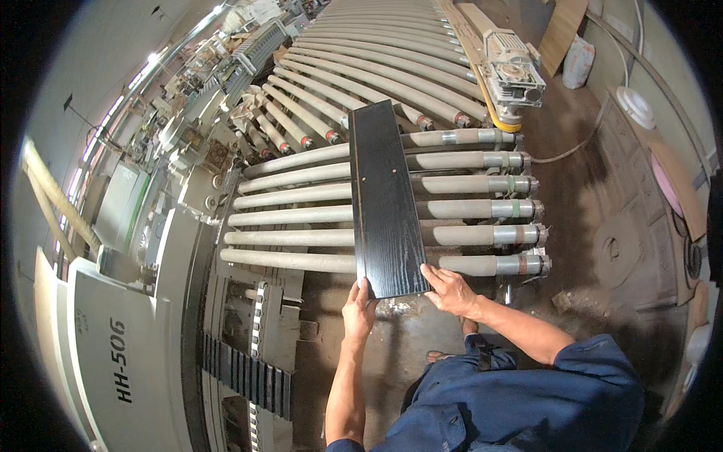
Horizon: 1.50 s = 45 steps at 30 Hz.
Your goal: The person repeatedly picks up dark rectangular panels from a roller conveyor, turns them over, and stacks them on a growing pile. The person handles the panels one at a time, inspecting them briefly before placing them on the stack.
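A long black wooden board [385,218] with visible grain and two small brass-coloured spots lies lengthwise away from me over the conveyor rollers [294,217]. Its near end juts past the closest roller toward my body. My left hand [359,307] grips the near left corner, thumb on top. At the near right corner, my right hand [449,291] holds the edge, also with its thumb over the upper face. The fingers beneath the board are hidden in both hands.
On the left stands a large pale machine [132,354] with a black ribbed strip [247,375] beside it. A motor [512,68] sits at the far right of the rollers. More rollers curve away at the back. A white round object [636,108] is by the right wall.
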Each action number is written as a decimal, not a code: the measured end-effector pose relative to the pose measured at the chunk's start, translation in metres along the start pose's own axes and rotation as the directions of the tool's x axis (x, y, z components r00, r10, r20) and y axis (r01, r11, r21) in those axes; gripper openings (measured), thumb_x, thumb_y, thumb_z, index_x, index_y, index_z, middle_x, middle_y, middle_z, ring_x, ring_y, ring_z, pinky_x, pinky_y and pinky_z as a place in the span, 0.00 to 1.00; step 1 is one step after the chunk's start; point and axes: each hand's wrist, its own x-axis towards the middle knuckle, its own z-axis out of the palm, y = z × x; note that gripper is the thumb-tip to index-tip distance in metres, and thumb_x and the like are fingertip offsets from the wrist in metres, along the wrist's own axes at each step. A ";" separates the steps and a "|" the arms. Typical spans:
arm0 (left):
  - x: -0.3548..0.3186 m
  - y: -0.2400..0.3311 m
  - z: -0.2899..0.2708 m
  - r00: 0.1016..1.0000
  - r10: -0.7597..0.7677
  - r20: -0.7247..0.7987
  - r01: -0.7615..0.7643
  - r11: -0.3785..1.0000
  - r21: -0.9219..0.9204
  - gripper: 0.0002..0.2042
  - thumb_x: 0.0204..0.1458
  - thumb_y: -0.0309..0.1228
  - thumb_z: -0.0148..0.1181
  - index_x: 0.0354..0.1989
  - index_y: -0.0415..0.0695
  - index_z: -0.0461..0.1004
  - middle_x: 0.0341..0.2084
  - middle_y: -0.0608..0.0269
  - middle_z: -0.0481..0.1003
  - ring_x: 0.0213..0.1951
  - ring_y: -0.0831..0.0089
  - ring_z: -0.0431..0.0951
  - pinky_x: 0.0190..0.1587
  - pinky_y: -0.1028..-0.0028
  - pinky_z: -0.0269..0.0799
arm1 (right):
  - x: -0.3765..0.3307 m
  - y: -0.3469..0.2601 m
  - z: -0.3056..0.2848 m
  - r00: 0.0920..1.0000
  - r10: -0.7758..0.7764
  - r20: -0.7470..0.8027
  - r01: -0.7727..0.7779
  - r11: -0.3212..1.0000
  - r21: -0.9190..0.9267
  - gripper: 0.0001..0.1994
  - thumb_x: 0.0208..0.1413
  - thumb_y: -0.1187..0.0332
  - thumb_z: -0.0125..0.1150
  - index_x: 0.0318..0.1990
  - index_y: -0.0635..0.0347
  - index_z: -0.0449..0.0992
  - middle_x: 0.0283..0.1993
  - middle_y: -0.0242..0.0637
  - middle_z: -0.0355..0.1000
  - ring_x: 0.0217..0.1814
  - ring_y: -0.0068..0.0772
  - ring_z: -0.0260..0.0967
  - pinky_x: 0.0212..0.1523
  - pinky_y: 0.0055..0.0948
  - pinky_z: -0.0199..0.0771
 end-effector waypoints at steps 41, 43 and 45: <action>-0.238 -0.089 0.008 0.502 -0.820 0.275 0.858 0.513 -0.033 0.25 0.52 0.44 0.61 0.54 0.40 0.75 0.48 0.48 0.78 0.52 0.58 0.78 0.56 0.66 0.72 | -0.148 0.136 0.279 0.247 0.500 0.830 -0.791 0.599 -0.126 0.33 0.59 0.43 0.52 0.61 0.61 0.68 0.64 0.48 0.65 0.66 0.47 0.62 0.63 0.39 0.63; -0.222 -0.093 0.003 0.518 -0.812 0.269 0.838 0.545 0.033 0.25 0.52 0.45 0.61 0.54 0.41 0.75 0.48 0.48 0.77 0.52 0.57 0.78 0.56 0.66 0.72 | -0.126 0.141 0.297 0.286 0.482 0.828 -0.765 0.636 -0.106 0.33 0.59 0.43 0.51 0.62 0.61 0.68 0.65 0.48 0.65 0.66 0.47 0.61 0.63 0.39 0.62; -0.206 -0.103 0.003 0.562 -0.785 0.262 0.811 0.585 0.015 0.25 0.52 0.45 0.61 0.53 0.41 0.76 0.47 0.49 0.78 0.52 0.56 0.77 0.56 0.65 0.71 | -0.105 0.144 0.306 0.324 0.478 0.816 -0.749 0.656 -0.087 0.33 0.59 0.42 0.51 0.62 0.61 0.68 0.65 0.47 0.64 0.66 0.47 0.61 0.63 0.39 0.62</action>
